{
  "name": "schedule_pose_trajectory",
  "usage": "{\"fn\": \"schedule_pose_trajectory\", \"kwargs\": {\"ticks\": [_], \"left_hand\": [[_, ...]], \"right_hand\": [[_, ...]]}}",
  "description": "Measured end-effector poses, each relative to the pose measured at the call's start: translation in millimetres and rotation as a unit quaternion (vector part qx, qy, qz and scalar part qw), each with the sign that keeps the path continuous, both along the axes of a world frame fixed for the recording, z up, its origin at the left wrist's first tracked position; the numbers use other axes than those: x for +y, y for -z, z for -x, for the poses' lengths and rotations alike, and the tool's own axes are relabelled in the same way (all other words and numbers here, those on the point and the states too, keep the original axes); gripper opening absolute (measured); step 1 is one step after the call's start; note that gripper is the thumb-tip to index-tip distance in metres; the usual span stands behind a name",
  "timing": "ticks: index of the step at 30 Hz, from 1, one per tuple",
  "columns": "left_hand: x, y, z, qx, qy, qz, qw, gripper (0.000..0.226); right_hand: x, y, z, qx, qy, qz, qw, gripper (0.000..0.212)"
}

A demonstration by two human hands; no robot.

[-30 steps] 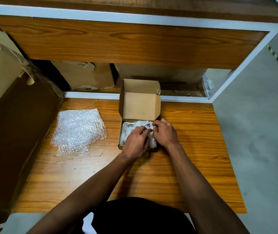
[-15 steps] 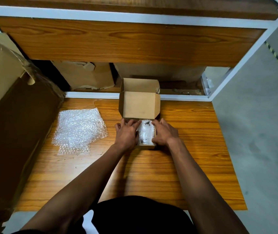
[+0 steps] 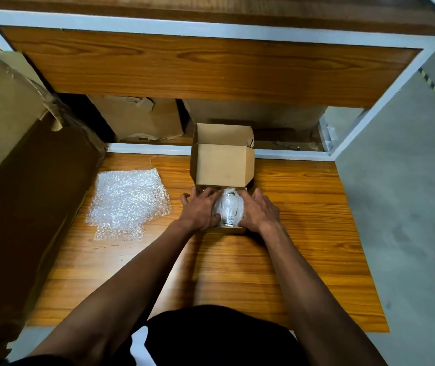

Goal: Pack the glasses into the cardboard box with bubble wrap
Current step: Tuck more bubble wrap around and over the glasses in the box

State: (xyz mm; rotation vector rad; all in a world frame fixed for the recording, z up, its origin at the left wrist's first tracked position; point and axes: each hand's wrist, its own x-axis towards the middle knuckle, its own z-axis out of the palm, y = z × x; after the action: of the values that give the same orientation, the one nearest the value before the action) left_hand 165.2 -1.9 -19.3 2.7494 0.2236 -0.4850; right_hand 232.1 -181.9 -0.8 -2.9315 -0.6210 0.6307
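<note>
A small cardboard box (image 3: 223,167) stands open on the wooden table, its lid flap raised at the far side. Inside lies a glass wrapped in bubble wrap (image 3: 230,208), with a white label showing near its front end. My left hand (image 3: 200,211) lies flat over the left half of the box, fingers spread, touching the wrap. On the right, my right hand (image 3: 260,210) presses against the wrapped glass with its fingers pointing into the box. What lies under my left hand is hidden.
A loose sheet of bubble wrap (image 3: 128,200) lies on the table (image 3: 303,233) left of the box. A large brown carton (image 3: 21,165) stands along the left edge. A wooden shelf (image 3: 206,67) overhangs the back, with cartons behind. Grey floor lies to the right.
Both hands were bunched together over the wrap at the box's front. They have spread apart to either side, uncovering the wrapped glass in the middle.
</note>
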Motion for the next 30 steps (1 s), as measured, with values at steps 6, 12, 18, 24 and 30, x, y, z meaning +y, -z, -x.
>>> {"fn": "schedule_pose_trajectory", "kwargs": {"ticks": [6,12,18,24,30], "left_hand": [[-10.3,-10.4,-6.2,0.028,0.005,-0.027,0.999,0.09],[-2.8,-6.8,-7.5,0.025,0.012,-0.021,0.999,0.092],[-9.8,-7.8,-10.9,0.045,0.017,-0.032,0.998,0.093],[7.7,-1.4,-0.7,-0.049,-0.043,0.06,0.996,0.076],[0.1,1.7,8.7,-0.029,-0.031,-0.032,0.999,0.08]], "right_hand": [[8.7,-2.7,2.3,-0.005,0.008,0.024,1.0,0.085],[7.7,-4.0,2.7,-0.055,-0.014,-0.005,0.998,0.085],[10.4,-4.6,2.1,-0.035,-0.021,0.026,0.999,0.079],[13.4,-6.3,6.1,-0.112,-0.042,0.03,0.992,0.075],[23.3,-10.5,5.0,-0.06,-0.069,0.015,0.996,0.088]]}}
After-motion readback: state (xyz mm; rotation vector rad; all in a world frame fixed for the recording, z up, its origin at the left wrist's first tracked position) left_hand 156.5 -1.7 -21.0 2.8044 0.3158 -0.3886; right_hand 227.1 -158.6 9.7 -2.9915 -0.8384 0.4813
